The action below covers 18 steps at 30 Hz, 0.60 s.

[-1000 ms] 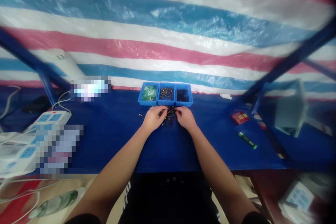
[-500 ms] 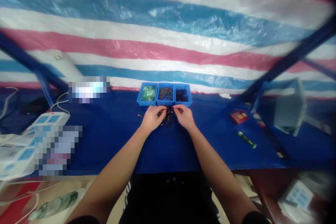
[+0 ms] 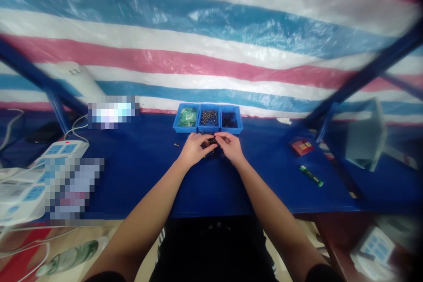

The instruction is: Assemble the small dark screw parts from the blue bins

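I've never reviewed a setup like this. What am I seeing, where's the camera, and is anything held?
No machine here: just a person's bare left hand and right hand. The view comes from one head-worn camera looking forward and down. The hands are close together at a pile of small dark parts on a blue table; anything held is too small to make out. Behind stand three blue plastic bins; to the right lie a flat red box and a slim green tube.
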Each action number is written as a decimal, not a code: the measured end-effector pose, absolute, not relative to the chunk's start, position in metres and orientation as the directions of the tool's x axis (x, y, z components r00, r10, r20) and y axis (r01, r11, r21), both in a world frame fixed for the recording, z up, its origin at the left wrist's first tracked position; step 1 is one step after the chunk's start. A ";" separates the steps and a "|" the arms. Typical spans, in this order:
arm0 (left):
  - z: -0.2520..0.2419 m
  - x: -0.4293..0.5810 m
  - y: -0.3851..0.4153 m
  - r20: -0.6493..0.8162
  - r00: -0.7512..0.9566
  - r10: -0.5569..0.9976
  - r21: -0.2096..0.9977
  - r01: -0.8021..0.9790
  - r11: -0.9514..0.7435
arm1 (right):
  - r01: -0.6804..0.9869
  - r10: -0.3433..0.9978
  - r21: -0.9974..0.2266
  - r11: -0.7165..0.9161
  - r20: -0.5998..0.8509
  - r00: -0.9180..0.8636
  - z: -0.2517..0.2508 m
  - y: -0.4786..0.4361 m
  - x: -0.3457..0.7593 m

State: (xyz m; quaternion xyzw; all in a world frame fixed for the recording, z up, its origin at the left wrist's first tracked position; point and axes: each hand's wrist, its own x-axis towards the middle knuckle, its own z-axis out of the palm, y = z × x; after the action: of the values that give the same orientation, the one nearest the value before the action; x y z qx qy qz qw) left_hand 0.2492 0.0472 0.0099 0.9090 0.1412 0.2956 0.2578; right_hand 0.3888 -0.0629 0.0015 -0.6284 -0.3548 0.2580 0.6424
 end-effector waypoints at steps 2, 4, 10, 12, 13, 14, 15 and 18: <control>0.011 0.249 0.047 0.460 0.786 0.413 0.553 0.110 -0.826 | 0.100 0.789 -0.991 0.094 0.135 0.599 0.003 -0.063 0.387; 0.012 0.249 0.047 0.466 0.783 0.413 0.549 0.111 -0.829 | 0.085 0.798 -0.991 0.105 0.136 0.588 0.004 -0.063 0.385; 0.007 0.251 0.048 0.511 0.757 0.407 0.519 0.105 -0.848 | 0.058 0.815 -0.992 0.115 0.128 0.564 0.004 -0.062 0.385; 0.006 0.251 0.050 0.515 0.754 0.407 0.514 0.109 -0.851 | 0.065 0.824 -0.991 0.121 0.137 0.550 0.004 -0.062 0.385; 0.005 0.251 0.050 0.512 0.757 0.406 0.510 0.111 -0.853 | 0.078 0.824 -0.989 0.127 0.149 0.546 0.004 -0.062 0.385; 0.005 0.251 0.050 0.510 0.760 0.403 0.507 0.113 -0.855 | 0.099 0.824 -0.986 0.132 0.164 0.542 0.004 -0.062 0.384; 0.004 0.251 0.051 0.508 0.763 0.399 0.502 0.114 -0.857 | 0.125 0.822 -0.983 0.133 0.180 0.540 0.004 -0.063 0.384; 0.004 0.251 0.051 0.519 0.759 0.393 0.488 0.115 -0.865 | 0.188 0.816 -0.975 0.120 0.205 0.540 0.005 -0.064 0.384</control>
State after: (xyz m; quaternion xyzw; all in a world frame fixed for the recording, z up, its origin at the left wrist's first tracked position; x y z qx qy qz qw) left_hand 0.2508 0.0506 0.0041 0.9119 0.1394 0.3182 0.2187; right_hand 0.3837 -0.0642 0.0046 -0.6144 -0.4087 0.2504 0.6267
